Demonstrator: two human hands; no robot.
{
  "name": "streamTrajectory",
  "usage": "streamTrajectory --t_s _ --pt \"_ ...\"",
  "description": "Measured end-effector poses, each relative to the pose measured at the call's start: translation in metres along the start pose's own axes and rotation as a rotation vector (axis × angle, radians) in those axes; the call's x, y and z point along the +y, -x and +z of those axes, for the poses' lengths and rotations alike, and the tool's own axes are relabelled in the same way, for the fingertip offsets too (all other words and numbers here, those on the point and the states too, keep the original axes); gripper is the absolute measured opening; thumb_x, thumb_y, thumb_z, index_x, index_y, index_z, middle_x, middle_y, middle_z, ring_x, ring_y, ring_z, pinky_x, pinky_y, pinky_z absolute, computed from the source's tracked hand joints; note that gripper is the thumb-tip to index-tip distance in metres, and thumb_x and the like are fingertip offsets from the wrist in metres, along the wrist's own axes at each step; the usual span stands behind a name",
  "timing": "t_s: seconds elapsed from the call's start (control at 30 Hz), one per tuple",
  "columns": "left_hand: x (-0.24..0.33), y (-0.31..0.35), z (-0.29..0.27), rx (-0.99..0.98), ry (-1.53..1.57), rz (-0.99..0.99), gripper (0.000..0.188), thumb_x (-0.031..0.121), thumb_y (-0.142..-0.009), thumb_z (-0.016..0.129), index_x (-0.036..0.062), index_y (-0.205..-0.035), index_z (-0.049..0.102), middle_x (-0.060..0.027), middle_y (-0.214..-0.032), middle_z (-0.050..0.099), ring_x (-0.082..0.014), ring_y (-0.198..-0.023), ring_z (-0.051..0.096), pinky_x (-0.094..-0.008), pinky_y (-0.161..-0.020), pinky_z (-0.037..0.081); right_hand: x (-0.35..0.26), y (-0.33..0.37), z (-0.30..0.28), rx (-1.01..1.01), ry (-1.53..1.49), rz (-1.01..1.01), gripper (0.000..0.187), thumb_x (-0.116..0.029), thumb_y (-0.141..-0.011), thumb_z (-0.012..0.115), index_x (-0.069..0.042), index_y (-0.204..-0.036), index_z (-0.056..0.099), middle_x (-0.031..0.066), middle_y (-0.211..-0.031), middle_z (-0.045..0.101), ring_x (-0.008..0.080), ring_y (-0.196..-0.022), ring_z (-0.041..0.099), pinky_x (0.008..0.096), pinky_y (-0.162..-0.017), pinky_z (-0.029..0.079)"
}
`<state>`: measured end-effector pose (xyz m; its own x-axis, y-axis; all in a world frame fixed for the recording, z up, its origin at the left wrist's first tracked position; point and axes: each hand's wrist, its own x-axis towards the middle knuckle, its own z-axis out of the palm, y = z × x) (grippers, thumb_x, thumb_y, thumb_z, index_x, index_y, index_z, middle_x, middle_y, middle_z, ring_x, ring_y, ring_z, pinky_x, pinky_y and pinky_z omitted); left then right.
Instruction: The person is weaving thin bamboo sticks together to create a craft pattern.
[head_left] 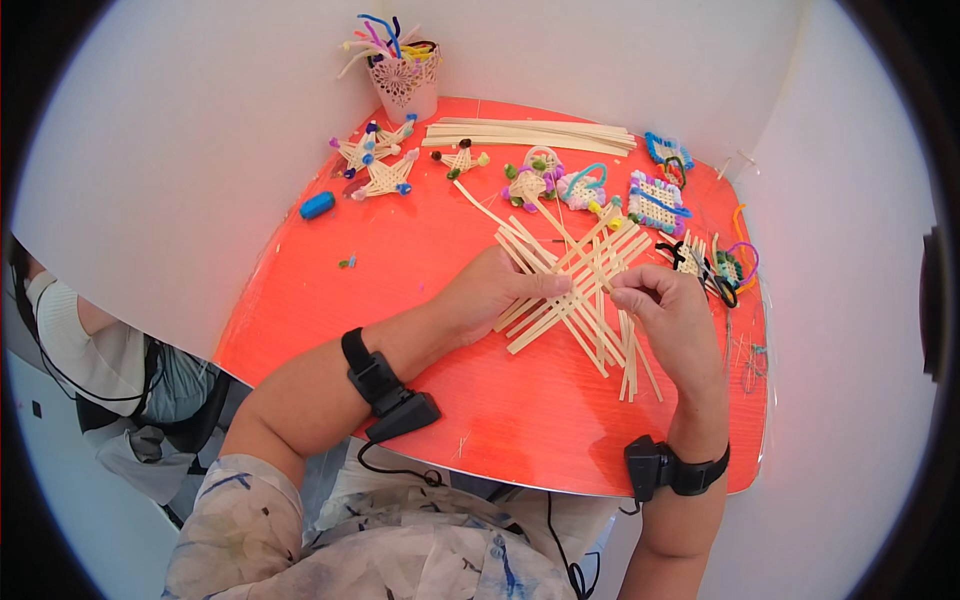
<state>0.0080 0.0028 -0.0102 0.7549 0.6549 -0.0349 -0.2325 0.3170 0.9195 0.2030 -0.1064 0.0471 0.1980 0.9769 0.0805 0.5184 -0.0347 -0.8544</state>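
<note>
Pale flat strips, crossed over and under one another, form a loose woven piece (543, 328) above the red table, its ends fanning out in several directions. From the left, my left hand (490, 292) grips it, thumb laid across the strips near the middle and the other fingers mostly hidden beneath. My right hand (668, 315) is at the right side of the weave, thumb and forefinger pinched on a strip. Some strips hang down below this hand. One long strip (480, 203) sticks out toward the far left.
Along the back of the red table (390, 290) lie loose strips (530, 133), beside a pink pot (403, 88) of pipe cleaners. Woven stars (388, 176), a blue oblong object (318, 206) and a square weave (657, 202) lie around. Black-handled scissors (724, 290) rest right. Another person (90, 330) sits left.
</note>
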Motion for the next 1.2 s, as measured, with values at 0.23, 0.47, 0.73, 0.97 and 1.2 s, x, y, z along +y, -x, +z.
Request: streamTrajectory --t_s 0.23,0.47,0.73,0.97,1.2 --pt "0.004 0.001 0.001 0.032 -0.056 -0.028 0.021 0.015 -0.088 0.073 0.0005 -0.101 0.068 -0.0063 -0.095 0.071 -0.0112 -0.084 0.066 -0.0258 -0.074 0.053 0.0 -0.002 0.002 -0.012 -0.056 -0.023 0.014 -0.009 -0.089 0.066 0.005 -0.092 0.067 0.0021 -0.074 0.063 0.0078 -0.07 0.055 0.0246 -0.064 0.045" --pt "0.006 0.002 0.001 0.077 -0.068 -0.041 0.022 0.016 -0.087 0.075 -0.0006 -0.1 0.068 -0.0073 -0.094 0.071 -0.0114 -0.083 0.066 -0.0258 -0.073 0.053 0.002 -0.003 0.003 -0.052 -0.046 0.027 0.014 -0.01 -0.089 0.067 0.003 -0.087 0.067 -0.0015 -0.07 0.059 0.0053 -0.063 0.047 0.024 -0.057 0.039" --pt "0.004 0.002 0.001 0.074 -0.055 -0.047 0.022 0.016 -0.086 0.075 -0.0009 -0.1 0.068 -0.008 -0.094 0.071 -0.0124 -0.082 0.067 -0.026 -0.073 0.054 -0.003 -0.002 0.003 -0.062 -0.016 0.033 0.012 -0.008 -0.088 0.067 0.004 -0.086 0.066 -0.0008 -0.07 0.06 0.0055 -0.064 0.049 0.024 -0.058 0.041" --pt "0.001 0.0 -0.001 0.057 -0.043 -0.043 0.022 0.015 -0.086 0.075 -0.0009 -0.1 0.069 -0.0083 -0.095 0.071 -0.0128 -0.083 0.067 -0.0265 -0.075 0.054 -0.007 0.0 0.005 -0.091 0.072 0.015 0.012 -0.007 -0.088 0.067 0.005 -0.089 0.067 0.0007 -0.071 0.061 0.0061 -0.065 0.05 0.0245 -0.059 0.042" --pt "0.004 0.001 0.001 0.083 -0.047 -0.06 0.022 0.014 -0.087 0.074 -0.0006 -0.101 0.068 -0.0082 -0.095 0.071 -0.0128 -0.083 0.067 -0.0262 -0.075 0.054 -0.003 -0.002 0.009 -0.055 -0.064 0.055 0.013 -0.009 -0.087 0.068 0.004 -0.088 0.068 0.0007 -0.07 0.062 0.0056 -0.064 0.049 0.0241 -0.058 0.041"
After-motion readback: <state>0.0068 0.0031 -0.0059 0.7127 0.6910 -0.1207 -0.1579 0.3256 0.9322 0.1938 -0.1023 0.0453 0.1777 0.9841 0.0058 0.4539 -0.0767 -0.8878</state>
